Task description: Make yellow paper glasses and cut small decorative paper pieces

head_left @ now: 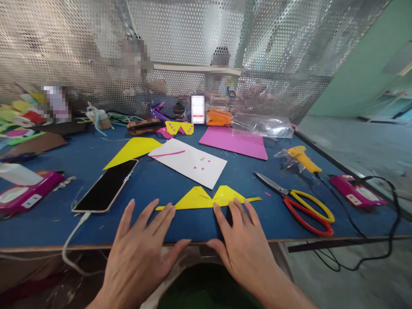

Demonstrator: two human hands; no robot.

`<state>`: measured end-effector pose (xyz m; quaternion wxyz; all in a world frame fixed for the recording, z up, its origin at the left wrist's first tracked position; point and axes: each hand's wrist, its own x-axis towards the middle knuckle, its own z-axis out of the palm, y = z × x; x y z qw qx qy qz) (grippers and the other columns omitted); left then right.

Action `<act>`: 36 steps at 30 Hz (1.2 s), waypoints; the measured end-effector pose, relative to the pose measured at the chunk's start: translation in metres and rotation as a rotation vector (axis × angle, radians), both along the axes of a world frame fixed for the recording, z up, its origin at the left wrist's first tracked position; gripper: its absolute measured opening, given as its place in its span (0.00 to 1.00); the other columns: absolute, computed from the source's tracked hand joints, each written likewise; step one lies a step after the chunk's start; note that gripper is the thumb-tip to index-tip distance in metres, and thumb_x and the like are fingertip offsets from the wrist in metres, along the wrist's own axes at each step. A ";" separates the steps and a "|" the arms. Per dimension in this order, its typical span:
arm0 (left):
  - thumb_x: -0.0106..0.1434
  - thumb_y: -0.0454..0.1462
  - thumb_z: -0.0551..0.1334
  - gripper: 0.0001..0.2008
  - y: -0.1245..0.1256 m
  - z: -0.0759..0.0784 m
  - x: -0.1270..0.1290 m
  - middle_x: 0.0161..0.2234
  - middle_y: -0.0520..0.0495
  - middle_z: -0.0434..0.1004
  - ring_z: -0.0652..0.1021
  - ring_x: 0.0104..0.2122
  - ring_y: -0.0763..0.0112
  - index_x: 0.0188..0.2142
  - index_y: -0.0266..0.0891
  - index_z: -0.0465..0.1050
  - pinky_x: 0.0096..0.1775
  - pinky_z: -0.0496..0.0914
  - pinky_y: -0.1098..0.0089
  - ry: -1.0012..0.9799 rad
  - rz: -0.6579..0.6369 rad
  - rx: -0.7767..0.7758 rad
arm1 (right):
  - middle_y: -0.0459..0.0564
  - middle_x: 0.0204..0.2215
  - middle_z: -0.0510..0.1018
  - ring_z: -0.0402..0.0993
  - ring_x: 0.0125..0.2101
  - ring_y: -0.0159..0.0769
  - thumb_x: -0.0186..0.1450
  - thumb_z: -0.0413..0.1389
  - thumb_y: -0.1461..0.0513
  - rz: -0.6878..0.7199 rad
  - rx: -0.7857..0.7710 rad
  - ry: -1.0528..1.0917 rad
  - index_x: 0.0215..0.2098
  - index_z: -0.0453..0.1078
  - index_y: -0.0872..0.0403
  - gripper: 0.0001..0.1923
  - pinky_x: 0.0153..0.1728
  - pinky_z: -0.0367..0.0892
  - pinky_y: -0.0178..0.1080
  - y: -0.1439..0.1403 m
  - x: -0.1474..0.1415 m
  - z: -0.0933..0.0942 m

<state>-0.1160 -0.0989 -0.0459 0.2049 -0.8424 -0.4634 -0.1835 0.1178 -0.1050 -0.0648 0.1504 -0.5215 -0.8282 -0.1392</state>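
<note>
A yellow cut-out with two rounded lobes and thin side strips (pixel 193 199) lies flat near the table's front edge. My left hand (pixel 141 240) is open, its fingertips resting at the cut-out's lower left edge. On the other side my right hand (pixel 241 240) is open too, with fingertips on the lower right edge. Just beyond lies a white sheet (pixel 180 165) bearing a pink strip and several tiny coloured squares. Further back sits a similar yellow piece with pink dots (pixel 174 127).
Scissors (pixel 286 193) with red and yellow handles lie to the right, near a yellow glue gun (pixel 302 158) and a magenta power strip (pixel 354 191). A phone (pixel 106 186) on a white cable lies left. Behind are yellow foam (pixel 135 148), a pink sheet (pixel 231 142) and a perforated panel (pixel 189 34).
</note>
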 end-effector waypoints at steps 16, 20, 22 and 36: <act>0.61 0.58 0.58 0.37 -0.003 -0.015 0.013 0.44 0.28 0.73 0.75 0.48 0.42 0.58 0.31 0.71 0.56 0.63 0.40 0.106 0.081 -0.025 | 0.74 0.57 0.70 0.65 0.59 0.62 0.70 0.46 0.45 0.077 -0.004 0.061 0.63 0.65 0.63 0.36 0.58 0.60 0.59 -0.001 -0.016 -0.008; 0.61 0.58 0.58 0.36 0.003 -0.013 0.011 0.41 0.30 0.73 0.75 0.45 0.45 0.55 0.31 0.73 0.54 0.65 0.41 0.111 0.037 -0.010 | 0.76 0.56 0.70 0.65 0.58 0.64 0.69 0.48 0.45 0.082 0.008 0.044 0.62 0.65 0.66 0.37 0.59 0.58 0.60 0.001 -0.018 -0.011; 0.62 0.58 0.58 0.35 0.004 -0.013 0.009 0.42 0.32 0.72 0.75 0.45 0.47 0.56 0.32 0.73 0.55 0.65 0.41 0.108 0.024 0.000 | 0.74 0.57 0.70 0.65 0.59 0.63 0.68 0.50 0.45 0.085 0.023 0.045 0.63 0.64 0.65 0.37 0.58 0.58 0.59 0.001 -0.017 -0.014; 0.71 0.53 0.47 0.30 0.064 0.026 0.022 0.63 0.39 0.66 0.65 0.63 0.52 0.61 0.38 0.67 0.62 0.58 0.49 0.090 -0.104 -0.298 | 0.74 0.58 0.69 0.63 0.60 0.63 0.65 0.53 0.41 0.077 0.004 0.094 0.63 0.63 0.63 0.41 0.59 0.59 0.59 0.003 -0.017 -0.018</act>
